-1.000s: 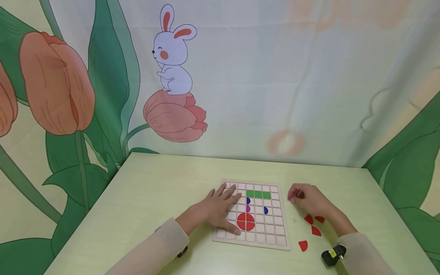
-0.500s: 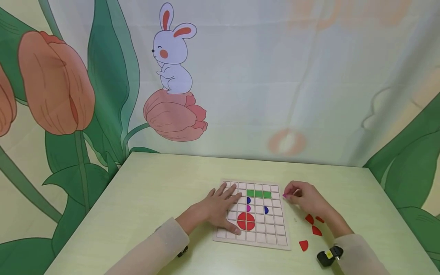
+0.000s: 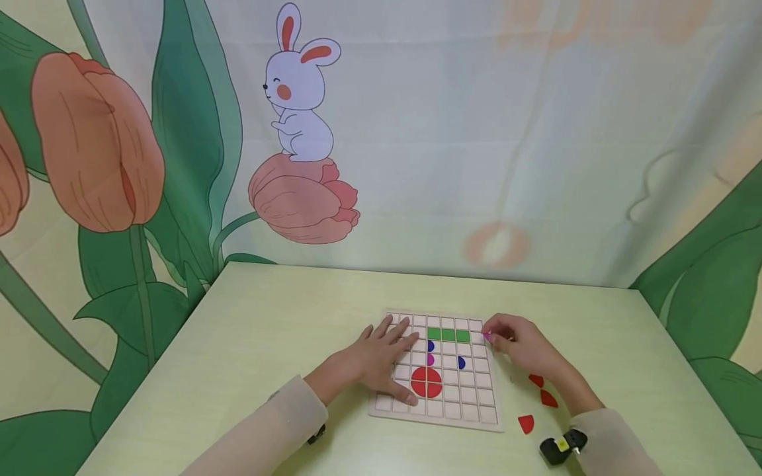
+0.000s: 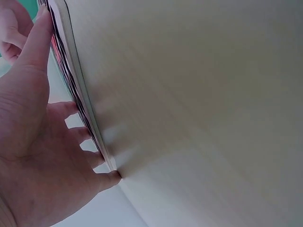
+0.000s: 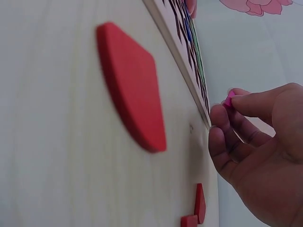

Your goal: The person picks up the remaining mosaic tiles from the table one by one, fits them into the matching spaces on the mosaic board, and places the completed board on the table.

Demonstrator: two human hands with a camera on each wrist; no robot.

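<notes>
A square grid board [image 3: 470,398] lies on the table. My left hand [image 3: 381,360] rests with spread, straight fingers across its left side; in the left wrist view that hand [image 4: 47,127] touches the board's edge. On the board sit green squares [image 3: 448,335] in a row, a red circle [image 3: 419,390] of quarter pieces, two blue half-circles [image 3: 461,362] and a pink half-circle [image 3: 430,359]. Beside the board's upper right edge, my right hand [image 3: 524,340] pinches a small pink piece [image 5: 229,98] between thumb and finger; its exact shape is mostly covered.
Loose red quarter-circle pieces [image 3: 526,424] lie on the table right of the board, some beneath the right forearm. A black wrist camera [image 3: 559,448] is strapped at the right sleeve. A printed curtain [image 3: 417,132] hangs behind the table [image 3: 280,311].
My right hand has moved left with the pink piece, from beside the board to its upper right edge. The left hand has stayed in place on the board.
</notes>
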